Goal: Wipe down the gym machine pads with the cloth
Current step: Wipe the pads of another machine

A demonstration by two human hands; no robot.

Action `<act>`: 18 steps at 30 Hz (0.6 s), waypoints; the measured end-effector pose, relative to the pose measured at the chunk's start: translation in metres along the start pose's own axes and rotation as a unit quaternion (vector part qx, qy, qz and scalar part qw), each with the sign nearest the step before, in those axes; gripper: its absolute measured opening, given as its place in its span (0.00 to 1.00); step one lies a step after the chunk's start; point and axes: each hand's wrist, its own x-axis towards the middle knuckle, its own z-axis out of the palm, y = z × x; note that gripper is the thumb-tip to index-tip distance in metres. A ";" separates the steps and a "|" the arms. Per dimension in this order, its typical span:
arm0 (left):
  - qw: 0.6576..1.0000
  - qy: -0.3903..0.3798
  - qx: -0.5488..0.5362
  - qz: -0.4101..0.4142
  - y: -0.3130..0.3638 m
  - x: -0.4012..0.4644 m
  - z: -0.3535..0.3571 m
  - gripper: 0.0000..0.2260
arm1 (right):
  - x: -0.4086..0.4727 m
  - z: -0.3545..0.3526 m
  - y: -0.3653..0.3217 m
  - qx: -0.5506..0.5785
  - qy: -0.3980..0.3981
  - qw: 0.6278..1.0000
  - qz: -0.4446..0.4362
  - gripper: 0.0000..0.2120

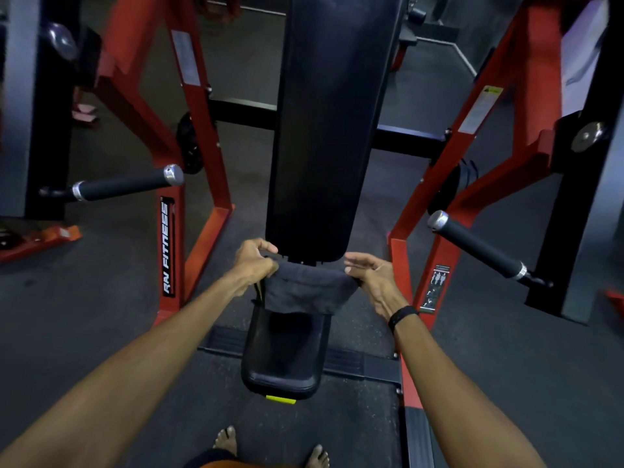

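A dark grey cloth (pixel 309 292) hangs stretched between my two hands, just below the bottom end of the long black back pad (pixel 331 123). My left hand (pixel 255 261) pinches the cloth's left top corner. My right hand (pixel 373 278) pinches the right top corner, its other fingers loosely extended. The cloth's lower edge drapes over the back part of the black seat pad (pixel 283 363), which lies below and nearer to me.
Red machine frame legs (pixel 202 136) (pixel 472 170) stand on both sides. Black handle grips (pixel 125 187) (pixel 479 248) stick inward at left and right. A yellow-green lever (pixel 280 399) sits under the seat's front. My bare feet (pixel 226 439) stand on the dark rubber floor.
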 end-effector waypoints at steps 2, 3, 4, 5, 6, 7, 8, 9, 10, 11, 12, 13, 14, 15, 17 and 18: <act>1.000 -0.007 0.020 0.014 0.001 0.003 0.001 0.14 | 0.000 0.001 -0.001 -0.008 -0.004 1.000 -0.003 0.14; 0.999 -0.014 0.039 0.023 0.002 0.005 0.000 0.13 | 0.000 0.003 -0.001 -0.019 -0.003 1.000 -0.007 0.13; 0.997 -0.019 0.060 0.033 0.002 0.006 0.000 0.13 | 0.000 0.004 -0.001 -0.038 -0.001 0.999 -0.012 0.13; 0.995 -0.022 0.082 0.044 0.003 0.009 -0.002 0.12 | 0.001 0.006 -0.003 -0.059 0.002 0.998 -0.020 0.12; 0.993 -0.024 0.102 0.059 0.004 0.014 -0.004 0.11 | 0.001 0.009 -0.005 -0.078 0.005 0.997 -0.028 0.12; 0.990 -0.023 0.120 0.071 0.004 0.019 -0.006 0.10 | 0.002 0.011 -0.007 -0.097 0.006 0.995 -0.036 0.11; 0.987 -0.022 0.138 0.081 0.004 0.022 -0.008 0.10 | 0.004 0.014 -0.008 -0.120 0.005 0.992 -0.048 0.11; 0.984 -0.021 0.154 0.087 0.004 0.025 -0.009 0.09 | 0.006 0.015 -0.009 -0.158 0.002 0.985 -0.063 0.13; 0.982 -0.022 0.165 0.089 0.004 0.026 -0.009 0.09 | 0.007 0.016 -0.008 -0.210 -0.001 0.974 -0.078 0.16; 0.981 -0.025 0.172 0.091 0.003 0.027 -0.010 0.10 | 0.007 0.017 -0.007 -0.273 -0.006 0.958 -0.092 0.18; 0.979 -0.034 0.178 0.092 0.001 0.027 -0.011 0.10 | 0.006 0.017 -0.004 -0.329 -0.011 0.939 -0.103 0.19; 0.977 -0.047 0.186 0.097 -0.002 0.027 -0.012 0.10 | 0.005 0.018 -0.002 -0.372 -0.017 0.921 -0.114 0.19; 0.973 -0.070 0.196 0.100 -0.007 0.027 -0.012 0.10 | 0.002 0.018 0.003 -0.399 -0.025 0.909 -0.116 0.18; 0.968 -0.095 0.209 0.104 -0.011 0.026 -0.012 0.10 | -0.002 0.017 0.006 -0.417 -0.038 0.902 -0.109 0.17; 0.957 -0.141 0.228 0.109 -0.017 0.024 -0.013 0.10 | -0.008 0.015 0.009 -0.440 -0.078 0.892 -0.068 0.14; 0.954 -0.156 0.230 0.107 -0.020 0.025 -0.014 0.09 | -0.009 0.016 0.009 -0.447 -0.098 0.888 -0.041 0.13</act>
